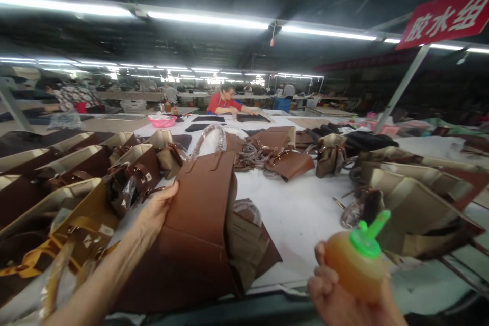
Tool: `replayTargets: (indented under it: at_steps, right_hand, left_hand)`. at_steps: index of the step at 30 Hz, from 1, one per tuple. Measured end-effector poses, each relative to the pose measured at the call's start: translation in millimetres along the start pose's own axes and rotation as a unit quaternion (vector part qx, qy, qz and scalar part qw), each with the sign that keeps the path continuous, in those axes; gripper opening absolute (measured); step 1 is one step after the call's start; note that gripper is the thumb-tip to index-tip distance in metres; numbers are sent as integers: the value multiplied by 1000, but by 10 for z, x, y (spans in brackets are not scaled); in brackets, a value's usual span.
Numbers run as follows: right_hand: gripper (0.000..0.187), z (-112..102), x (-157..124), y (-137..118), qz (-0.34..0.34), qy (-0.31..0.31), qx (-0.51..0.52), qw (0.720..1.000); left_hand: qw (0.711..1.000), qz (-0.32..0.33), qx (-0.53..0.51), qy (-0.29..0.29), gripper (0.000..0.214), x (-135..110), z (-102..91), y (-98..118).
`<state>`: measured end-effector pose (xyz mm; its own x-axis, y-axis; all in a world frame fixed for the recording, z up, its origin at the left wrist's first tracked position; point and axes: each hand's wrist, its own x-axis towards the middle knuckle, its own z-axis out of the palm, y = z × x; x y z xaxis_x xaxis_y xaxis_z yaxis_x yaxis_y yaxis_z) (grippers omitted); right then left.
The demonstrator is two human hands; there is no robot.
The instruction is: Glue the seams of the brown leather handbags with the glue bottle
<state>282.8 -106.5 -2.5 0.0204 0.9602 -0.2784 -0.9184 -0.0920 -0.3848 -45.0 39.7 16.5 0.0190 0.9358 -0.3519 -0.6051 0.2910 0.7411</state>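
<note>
My left hand [158,209] grips the left edge of a brown handbag [198,214], which stands tilted at the front of the white table [294,224]. Its dark lining [246,239] bulges out at the open right side, and a plastic-wrapped handle [211,137] shows above the top edge. On the right, my right hand [340,290] is wrapped round a squeeze bottle [353,270] of amber liquid with a green cap and spout. The bottle is apart from the bag, its spout pointing up and to the right.
Rows of brown bags [78,163] and a mustard bag [82,214] stand on the left. More open bags [420,209] stand on the right. Behind lie brown bag pieces [292,163] and a pink basin [162,120]. A person in red [225,102] works across the table.
</note>
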Motion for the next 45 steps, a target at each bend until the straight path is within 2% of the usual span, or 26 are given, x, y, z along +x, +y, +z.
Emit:
replayTargets:
  at_steps: [4, 9, 13, 16, 19, 23, 25, 28, 32, 34, 36, 37, 39, 41, 43, 45]
  right_hand:
    - [40, 287, 101, 181, 42, -26, 45, 998]
    - [36, 505, 158, 392, 118, -22, 92, 988]
    - [37, 601, 334, 378, 101, -39, 94, 990]
    - [36, 571, 532, 343, 75, -46, 64, 994]
    - [38, 485, 646, 376, 70, -60, 7, 996]
    - [40, 399, 637, 506, 100, -90, -62, 989]
    - [38, 398, 645, 543, 92, -82, -72, 990]
    - [36, 478, 752, 493, 54, -67, -87, 993]
    - [38, 740, 965, 262, 5, -116, -147, 982]
    - [44, 872, 1034, 153, 0, -137, -164, 977]
    - [49, 933, 1070, 102, 14, -147, -175, 973]
    - [50, 926, 1079, 104, 26, -148, -181, 972]
    - [48, 839, 1090, 165, 56, -139, -191, 970]
    - [43, 689, 1095, 277, 87, -120, -199, 969]
    - [39, 537, 1102, 400, 117, -98, -199, 968]
    - [39, 430, 1105, 485, 140, -80, -187, 969]
  left_hand:
    - [997, -6, -80, 18, 33, 15, 18, -277]
    - [987, 26, -156, 0, 34, 126, 119, -422]
    - [984, 47, -169, 17, 33, 166, 158, -459]
    - [981, 50, -184, 21, 30, 176, 124, -516]
    - [979, 62, -196, 18, 31, 238, 4, -641]
    - [976, 47, -213, -9, 39, 343, -199, -851]
    - [974, 45, -221, -18, 41, 360, -252, -920]
    - [973, 34, -228, -25, 43, 349, -252, -932]
    - [976, 66, -204, -45, 56, 316, -247, -846]
    - [984, 53, -153, -77, 61, 253, -293, -842]
    - [993, -9, -93, -79, 53, 117, -368, -905]
    - [995, -52, -68, -60, 44, 18, -412, -958]
    - [989, -144, -38, -13, 28, -224, -504, -1081]
    - [979, -203, -32, 1, 26, -477, -594, -1171]
    - [976, -217, -13, -13, 34, -677, -665, -1173]
    - [973, -209, 79, -50, 36, -782, -688, -1066]
